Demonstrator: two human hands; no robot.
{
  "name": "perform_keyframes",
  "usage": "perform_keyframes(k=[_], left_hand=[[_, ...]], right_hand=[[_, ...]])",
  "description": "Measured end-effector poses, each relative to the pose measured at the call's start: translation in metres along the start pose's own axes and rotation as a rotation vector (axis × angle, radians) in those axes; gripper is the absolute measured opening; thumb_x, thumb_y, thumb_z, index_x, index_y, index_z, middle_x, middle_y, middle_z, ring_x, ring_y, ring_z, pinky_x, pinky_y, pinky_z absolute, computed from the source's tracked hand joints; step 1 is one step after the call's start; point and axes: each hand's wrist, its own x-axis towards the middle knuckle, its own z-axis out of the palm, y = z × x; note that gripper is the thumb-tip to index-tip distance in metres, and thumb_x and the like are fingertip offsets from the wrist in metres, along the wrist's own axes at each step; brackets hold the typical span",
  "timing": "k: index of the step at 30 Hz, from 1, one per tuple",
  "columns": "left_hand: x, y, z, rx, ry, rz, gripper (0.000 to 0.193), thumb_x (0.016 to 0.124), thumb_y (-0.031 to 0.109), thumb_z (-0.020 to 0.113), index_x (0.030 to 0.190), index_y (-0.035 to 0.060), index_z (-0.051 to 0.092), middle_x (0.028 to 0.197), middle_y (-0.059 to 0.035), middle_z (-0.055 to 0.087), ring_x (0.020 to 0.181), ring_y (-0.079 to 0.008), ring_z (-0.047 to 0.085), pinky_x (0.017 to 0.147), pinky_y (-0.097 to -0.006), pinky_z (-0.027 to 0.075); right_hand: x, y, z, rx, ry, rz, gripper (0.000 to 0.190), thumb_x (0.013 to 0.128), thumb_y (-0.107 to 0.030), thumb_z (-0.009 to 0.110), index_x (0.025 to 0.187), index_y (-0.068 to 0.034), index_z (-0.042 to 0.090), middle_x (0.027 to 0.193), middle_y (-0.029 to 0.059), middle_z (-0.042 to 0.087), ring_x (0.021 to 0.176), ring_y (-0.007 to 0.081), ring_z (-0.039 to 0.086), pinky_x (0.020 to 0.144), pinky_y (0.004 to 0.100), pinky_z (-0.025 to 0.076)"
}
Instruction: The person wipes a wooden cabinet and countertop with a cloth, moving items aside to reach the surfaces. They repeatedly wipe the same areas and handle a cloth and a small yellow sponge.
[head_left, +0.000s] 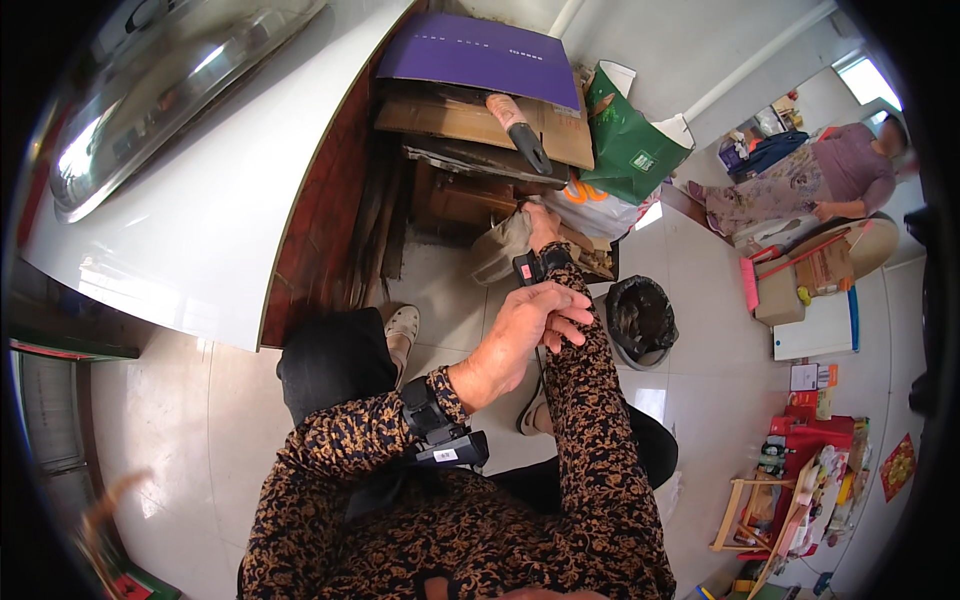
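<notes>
My right hand (543, 226) reaches low under the stacked cardboard, its fingers closed at the upper edge of a greyish plastic bag (501, 249); the fingertips are partly hidden. Just behind my right hand stands a white plastic bag (600, 210) with orange print. Nearer to me, my left hand (529, 322) hovers over my right forearm, fingers loosely curled and apart, holding nothing. Above my right hand lie a purple cardboard panel (480, 56) and brown cardboard (450, 120). A pink-and-black handle (519, 133) sticks out from between them.
A waste bin (642, 322) with a black liner stands right of my right forearm. The white tabletop (195, 225) with a shiny domed lid (172, 105) edges my left. A green paper bag (634, 146) leans beyond. Another person (847, 165) is at far right, near a pink broom (748, 285).
</notes>
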Motion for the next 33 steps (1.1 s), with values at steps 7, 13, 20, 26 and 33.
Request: perform_keyframes(k=[7,13,20,26,33], left_hand=[[0.006,0.006,-0.004,-0.013,0.027,0.014,0.03,0.103,0.022,0.05,0.113,0.0019,0.07,0.106,-0.009,0.075,0.084,-0.0131,0.068,0.07,-0.0255,0.048],[0.008,0.002,-0.005,0.021,0.028,0.02,0.031,0.105,0.022,0.049,0.113,0.0012,0.07,0.106,-0.0093,0.075,0.083,-0.013,0.068,0.07,-0.0251,0.048],[0.016,0.004,-0.01,0.078,0.064,0.031,0.032,0.106,0.023,0.047,0.116,0.0002,0.068,0.106,-0.0098,0.075,0.083,-0.0133,0.069,0.07,-0.0256,0.049],[0.016,0.008,0.001,0.079,0.024,0.038,0.033,0.105,0.022,0.046,0.118,0.0005,0.068,0.108,-0.0096,0.075,0.083,-0.013,0.068,0.072,-0.0255,0.048],[0.017,0.018,0.012,0.058,0.023,0.009,0.034,0.107,0.024,0.047,0.119,0.0011,0.068,0.11,-0.0098,0.075,0.086,-0.0132,0.069,0.073,-0.0255,0.048]], right_hand=[[-0.028,-0.067,-0.005,0.421,-0.156,0.066,0.031,0.083,-0.01,0.077,0.111,0.002,0.07,0.109,0.009,0.068,0.099,0.0182,0.062,0.09,0.0299,0.049],[-0.051,-0.112,0.009,-0.23,-0.094,-0.281,0.029,0.084,-0.025,0.08,0.092,-0.001,0.065,0.074,0.0084,0.062,0.073,0.0155,0.059,0.067,0.0366,0.048],[-0.073,-0.124,0.044,-0.462,0.054,-0.377,0.033,0.086,-0.026,0.075,0.096,0.003,0.065,0.089,0.0276,0.067,0.088,0.0488,0.064,0.077,0.0515,0.05],[-0.051,-0.088,0.05,-0.296,0.074,-0.284,0.03,0.087,-0.022,0.072,0.105,0.002,0.067,0.101,0.0291,0.07,0.099,0.0516,0.063,0.085,0.0512,0.051],[-0.01,-0.065,0.055,0.149,0.366,-0.15,0.03,0.086,-0.019,0.07,0.103,0.007,0.067,0.091,0.0218,0.073,0.084,0.0392,0.066,0.079,0.046,0.051]])
